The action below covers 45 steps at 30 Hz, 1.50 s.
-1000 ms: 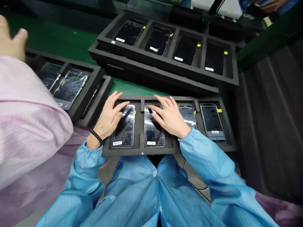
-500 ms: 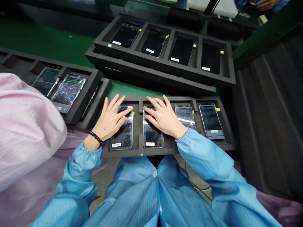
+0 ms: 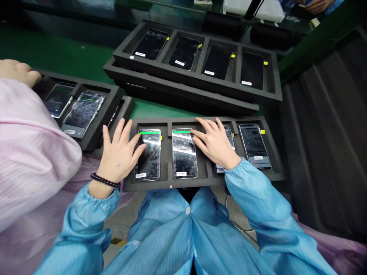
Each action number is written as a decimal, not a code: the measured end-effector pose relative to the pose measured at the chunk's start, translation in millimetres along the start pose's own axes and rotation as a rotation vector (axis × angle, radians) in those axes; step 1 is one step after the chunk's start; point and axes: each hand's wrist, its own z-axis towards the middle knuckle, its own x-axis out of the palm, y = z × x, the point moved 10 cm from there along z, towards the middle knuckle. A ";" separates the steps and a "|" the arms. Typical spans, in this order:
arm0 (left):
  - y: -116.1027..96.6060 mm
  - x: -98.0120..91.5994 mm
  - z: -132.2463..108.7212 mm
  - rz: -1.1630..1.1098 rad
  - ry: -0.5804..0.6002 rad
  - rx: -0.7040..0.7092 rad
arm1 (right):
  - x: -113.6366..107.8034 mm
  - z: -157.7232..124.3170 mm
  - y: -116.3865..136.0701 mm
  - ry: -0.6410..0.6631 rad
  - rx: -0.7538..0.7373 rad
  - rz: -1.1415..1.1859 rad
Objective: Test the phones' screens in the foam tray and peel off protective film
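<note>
Several smartphones lie face up in the compartments of a black foam tray (image 3: 169,152) in front of me. My left hand (image 3: 117,152) is open, its fingers spread over the left edge of the leftmost phone (image 3: 149,160), index fingertip at the screen's upper left corner. My right hand (image 3: 216,143) is open too, with its index fingertip at the upper right of the second phone (image 3: 185,156). A green bar crosses the top of both screens. The right hand partly covers the third phone (image 3: 229,135). The rightmost phone (image 3: 254,147) shows lines of text.
Beyond my tray, stacked black foam trays (image 3: 186,82) carry dark-screened phones with yellow tabs. At left, another foam tray (image 3: 107,97) holds phones beside a co-worker's pink sleeve (image 3: 34,145) and hand (image 3: 20,72). Dark ridged material (image 3: 323,133) stands at right.
Green bars now show along the top of the two left phones. My left hand has shifted left, and my right hand right, across the screens. The co-worker's hand has come into view.
</note>
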 end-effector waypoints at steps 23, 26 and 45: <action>-14.8 6.7 -23.8 0.016 0.033 0.014 | -5.0 -27.9 23.7 -0.019 -0.047 0.059; -20.6 3.7 -38.4 0.025 0.038 0.028 | -7.3 -44.8 33.8 -0.015 -0.062 0.082; -1.2 15.3 -25.6 -0.074 0.010 -0.046 | 6.2 -15.3 10.6 -0.024 -0.004 0.021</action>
